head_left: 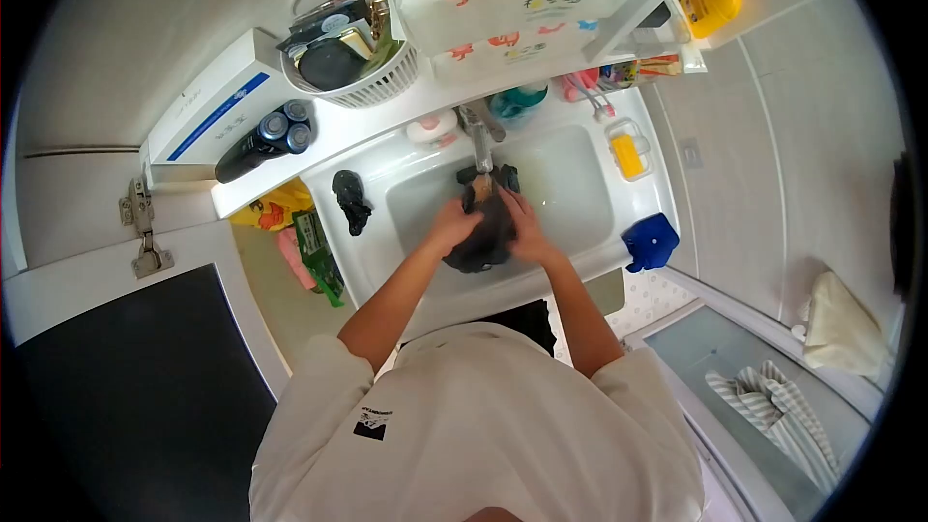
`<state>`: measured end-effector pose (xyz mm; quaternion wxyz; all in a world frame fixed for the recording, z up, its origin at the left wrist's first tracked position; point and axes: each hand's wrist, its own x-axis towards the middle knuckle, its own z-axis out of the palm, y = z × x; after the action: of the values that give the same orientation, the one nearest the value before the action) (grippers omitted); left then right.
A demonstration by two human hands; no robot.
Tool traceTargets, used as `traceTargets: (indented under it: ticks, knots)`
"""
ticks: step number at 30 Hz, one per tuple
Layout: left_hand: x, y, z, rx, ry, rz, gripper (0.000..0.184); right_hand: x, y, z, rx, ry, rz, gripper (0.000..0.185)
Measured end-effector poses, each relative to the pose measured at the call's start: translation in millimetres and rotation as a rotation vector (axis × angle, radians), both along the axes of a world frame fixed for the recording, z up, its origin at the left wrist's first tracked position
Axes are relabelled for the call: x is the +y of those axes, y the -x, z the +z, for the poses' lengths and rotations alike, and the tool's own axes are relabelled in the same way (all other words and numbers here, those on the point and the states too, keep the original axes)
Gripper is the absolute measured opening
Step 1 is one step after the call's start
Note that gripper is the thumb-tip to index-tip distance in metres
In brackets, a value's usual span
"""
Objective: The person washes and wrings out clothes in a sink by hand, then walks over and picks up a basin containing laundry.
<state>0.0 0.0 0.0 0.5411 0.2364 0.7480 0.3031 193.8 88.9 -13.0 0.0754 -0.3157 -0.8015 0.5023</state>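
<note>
Dark cloth (486, 232) bunched up in the sink (580, 169), below the tap (482, 150), both hands on it. Left hand (455, 226) on the cloth's left side, fingers bent inward over it; tips blurred, can't tell if they pinch. Right hand (525, 229) on the right side, fingers long and fairly straight, laid against the cloth, pointing up toward the tap; thumb not clear. Hands apart, cloth between them. Small black cloth (351, 202) crumpled on the sink's left rim. Blue cloth (651, 241) at the right rim, near corner. Yellow block (628, 156) in a clear dish on the right rim, farther back than the blue cloth. Pale soap (432, 126) just left of the tap, teal container (518, 101) just right of it, toward the back. Ledge behind sink, left part: shaver (263, 143) lying in front of a white box (215, 108), plus white basket (379, 85) full of small items. Patterned packs (512, 5) at back, middle. Yellow bottle (713, 6) with orange cap on the shelf, back right. Green pack (317, 253) and yellow bag (275, 206) low on the left, beside sink. Striped cloth (773, 416) lower right; cream cloth (843, 326) hanging above it.
</note>
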Motion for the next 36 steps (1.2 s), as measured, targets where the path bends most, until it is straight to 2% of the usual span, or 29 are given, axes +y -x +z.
traceTargets:
  ticks: [2, 5, 8, 11, 14, 17, 20, 22, 26, 29, 32, 35, 36]
  knots:
    - [1.3, 0.7, -15.8, 0.101, -0.054, -0.083, 0.055, 4.2, -3.7, 17.6, -0.004, 0.205, 0.002, 0.081]
    - [-4.0, 8.9, 0.1, 0.175, -0.087, -0.183, 0.058, -5.1, 4.8, -0.1, 0.201, 0.126, -0.112, 0.075]
    - [1.1, 2.4, 9.0, 0.035, -0.255, -0.162, 0.068, 0.3, 14.3, 13.5, 0.075, 0.205, -0.233, 0.068]
    - [9.0, 1.5, 34.9, -0.065, -0.214, -0.168, 0.081, -6.6, 34.9, 13.2, 0.228, 0.536, -0.441, 0.071]
    - [4.6, 4.3, 8.2, 0.033, -0.256, -0.201, 0.085, -2.4, 38.5, 7.6, 0.164, 0.430, -0.490, 0.063]
    - [4.0, 10.4, 6.3, -0.129, -0.280, -0.145, 0.088, 11.4, 30.0, 1.2, 0.113, 0.308, -0.298, 0.048]
    - [-0.8, 15.6, 5.2, 0.051, -0.237, -0.211, 0.089, 22.9, 10.5, -21.2, 0.085, 0.511, -0.304, 0.034]
    - [-6.3, 17.2, 7.7, 0.132, -0.352, -0.281, 0.091, 25.5, -2.7, -8.4, 0.060, 0.480, -0.311, 0.031]
    - [-19.5, 17.1, 3.9, 0.400, -0.386, -0.378, 0.090, 17.8, -21.2, 3.2, 0.028, 0.464, -0.397, 0.029]
    - [-37.9, 15.9, -16.3, 0.582, -0.331, -0.292, 0.080, 16.6, -39.8, -6.7, -0.029, 0.528, -0.488, 0.034]
    - [-53.5, 17.1, -39.3, 0.214, 0.005, -0.201, 0.064, 15.5, -57.0, -18.1, -0.309, 0.001, -0.214, 0.042]
    - [-63.1, 15.6, -56.1, 0.055, -0.006, -0.199, 0.056, -1.9, -42.0, 17.7, -0.307, -0.421, -0.245, 0.059]
    - [-60.7, 14.0, -52.7, 0.110, -0.015, -0.226, 0.054, -3.6, -35.5, 17.4, -0.299, -0.443, -0.176, 0.062]
